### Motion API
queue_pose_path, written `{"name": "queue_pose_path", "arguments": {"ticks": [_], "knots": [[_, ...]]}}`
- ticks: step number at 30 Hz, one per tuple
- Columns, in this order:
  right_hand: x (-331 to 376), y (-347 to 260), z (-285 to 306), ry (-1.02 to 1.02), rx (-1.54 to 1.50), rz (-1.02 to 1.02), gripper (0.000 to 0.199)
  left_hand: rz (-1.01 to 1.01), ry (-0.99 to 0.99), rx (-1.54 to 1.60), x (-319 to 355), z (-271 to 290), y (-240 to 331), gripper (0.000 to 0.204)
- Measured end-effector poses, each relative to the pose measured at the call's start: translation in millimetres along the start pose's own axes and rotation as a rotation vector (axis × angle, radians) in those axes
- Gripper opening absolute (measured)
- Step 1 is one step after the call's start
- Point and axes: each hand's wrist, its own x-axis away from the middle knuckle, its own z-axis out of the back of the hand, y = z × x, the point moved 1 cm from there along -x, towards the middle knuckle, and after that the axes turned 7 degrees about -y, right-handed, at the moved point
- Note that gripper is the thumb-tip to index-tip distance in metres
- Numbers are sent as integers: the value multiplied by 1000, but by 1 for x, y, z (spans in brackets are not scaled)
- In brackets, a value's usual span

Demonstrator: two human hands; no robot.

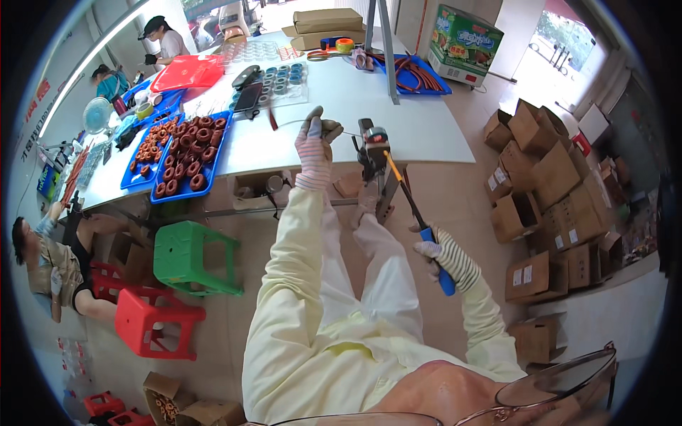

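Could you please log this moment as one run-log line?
left hand: holds wire at press | right hand: grips blue lever handle | table: blue trays of coils

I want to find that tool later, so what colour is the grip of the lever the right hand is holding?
Blue grip on an orange lever, shown in the head view.

Both hands are covered by striped knitted cloth gloves, matt and slightly fuzzy. A lever [415, 213] of dull metal with a glossy blue plastic grip is gripped by the right hand [444, 257]. The clamped tool [373, 145] at the bench's [426, 135] near edge looks metal; the bench top is smooth white laminate.
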Motion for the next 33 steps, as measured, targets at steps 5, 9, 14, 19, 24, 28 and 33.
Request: {"name": "queue_pose_path", "arguments": {"ticks": [5,9,14,19,24,28,33], "knots": [[-65,-61,41,-183,-113,-147,42,478,-282,274,-81,26,-54,35],[-94,-48,66,-390,-622,-141,39,893,-328,196,-112,8,-93,34],[-37,32,20,-361,-1169,8,36,758,-377,-584,-107,-16,-64,27],[32,49,-22,-367,-1298,41,37,54,125,-1237,-19,7,-5,20],[135,90,-51,-246,-1069,90,38,-565,-581,-1675,93,-30,-22,48],[112,100,-55,172,-248,122,45,-444,-845,-1541,92,-56,-24,47],[32,117,-24,401,624,367,49,-366,-342,-840,59,-26,-9,42]]}}
